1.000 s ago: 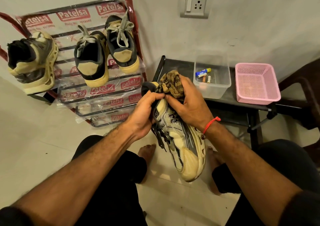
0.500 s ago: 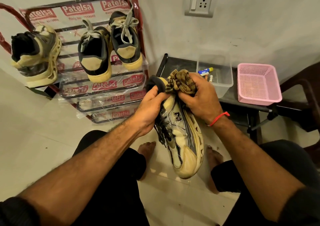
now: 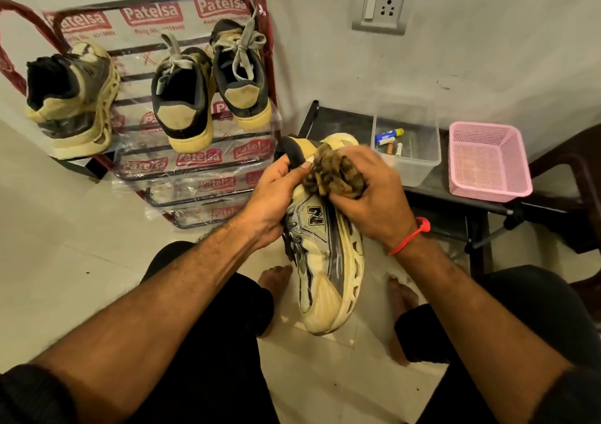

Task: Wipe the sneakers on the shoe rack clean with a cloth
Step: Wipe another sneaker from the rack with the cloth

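A cream-and-grey chunky-soled sneaker [image 3: 325, 261] is being held above the floor, between the knees, gripped at its black collar by the left hand [image 3: 271, 202]. A crumpled brown patterned cloth [image 3: 331, 176] is being clenched in the right hand [image 3: 370, 202] against the heel. The sneaker is judged light and stiff-soled, best held by collar or midsole; yellowed grime is showing.

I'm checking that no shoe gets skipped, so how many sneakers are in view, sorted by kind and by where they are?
Cream chunky-soled sneaker in the hands: 1
Cream chunky-soled sneaker on the red metal shoe rack: 1
Black-and-tan laced sneakers on the rack: 2
Total: 4
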Action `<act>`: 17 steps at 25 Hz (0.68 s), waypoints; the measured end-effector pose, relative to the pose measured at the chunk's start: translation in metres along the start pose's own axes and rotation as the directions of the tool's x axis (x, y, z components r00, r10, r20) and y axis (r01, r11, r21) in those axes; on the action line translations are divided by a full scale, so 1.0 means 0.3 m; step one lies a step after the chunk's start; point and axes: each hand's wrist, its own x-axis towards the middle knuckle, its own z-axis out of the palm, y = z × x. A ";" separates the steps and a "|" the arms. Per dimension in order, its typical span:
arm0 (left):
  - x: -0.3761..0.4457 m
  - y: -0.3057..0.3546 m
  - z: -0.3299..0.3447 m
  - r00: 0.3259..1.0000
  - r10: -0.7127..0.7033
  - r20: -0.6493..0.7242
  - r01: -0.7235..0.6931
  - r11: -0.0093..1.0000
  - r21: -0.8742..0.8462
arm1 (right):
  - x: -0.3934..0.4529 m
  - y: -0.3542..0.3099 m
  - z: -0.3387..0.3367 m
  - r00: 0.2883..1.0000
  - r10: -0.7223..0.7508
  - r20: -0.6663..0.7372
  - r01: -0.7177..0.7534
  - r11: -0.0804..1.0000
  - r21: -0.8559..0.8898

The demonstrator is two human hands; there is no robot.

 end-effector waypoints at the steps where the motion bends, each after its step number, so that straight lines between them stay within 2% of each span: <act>1: 0.005 0.003 -0.010 1.000 0.010 -0.024 -0.010 1.000 0.005 | -0.045 -0.030 0.021 0.991 -0.063 0.118 0.060 0.998 0.027; 3: 0.009 0.005 -0.028 0.999 0.033 -0.024 -0.032 0.998 0.050 | -0.118 -0.075 0.057 0.939 -0.195 0.283 0.190 0.981 0.045; 4: 0.004 0.009 -0.027 0.999 0.033 -0.005 -0.033 0.997 0.065 | -0.114 -0.067 0.055 0.931 -0.223 0.290 0.220 0.975 0.045; 6: -0.012 0.016 -0.013 1.000 -0.001 0.028 0.000 0.999 0.042 | -0.051 -0.035 0.030 0.978 -0.141 0.153 0.147 0.989 -0.024; 8: -0.028 0.022 0.005 0.998 -0.041 0.041 0.040 0.999 0.021 | 0.008 0.009 -0.015 0.997 0.075 -0.025 -0.076 0.994 -0.072; 9: -0.029 0.022 0.007 0.997 -0.058 0.051 0.057 0.998 0.028 | 0.022 0.027 -0.038 0.979 0.192 -0.072 -0.193 0.981 -0.009; 11: -0.027 0.017 0.001 0.993 -0.089 0.079 0.087 0.996 0.036 | 0.027 0.036 -0.059 0.931 0.357 -0.079 -0.328 0.911 0.252; 13: -0.025 0.012 -0.003 0.990 -0.097 0.103 0.093 0.995 0.040 | 0.027 0.016 -0.068 0.914 0.400 -0.065 -0.314 0.801 0.509; 14: -0.028 0.008 0.001 0.988 -0.096 0.124 0.092 0.995 0.043 | 0.026 0.003 -0.067 0.923 0.379 -0.069 -0.283 0.788 0.547; 15: -0.027 0.002 0.004 0.987 -0.100 0.129 0.095 0.995 0.041 | 0.024 -0.012 -0.061 0.939 0.333 -0.084 -0.252 0.834 0.490; 16: -0.027 -0.003 0.010 0.987 -0.099 0.127 0.095 0.995 0.033 | 0.018 -0.014 -0.046 0.959 0.268 -0.087 -0.224 0.913 0.340; 17: -0.025 -0.009 0.012 0.988 -0.088 0.128 0.087 0.996 0.014 | 0.010 -0.017 -0.029 0.981 0.187 -0.054 -0.180 0.976 0.119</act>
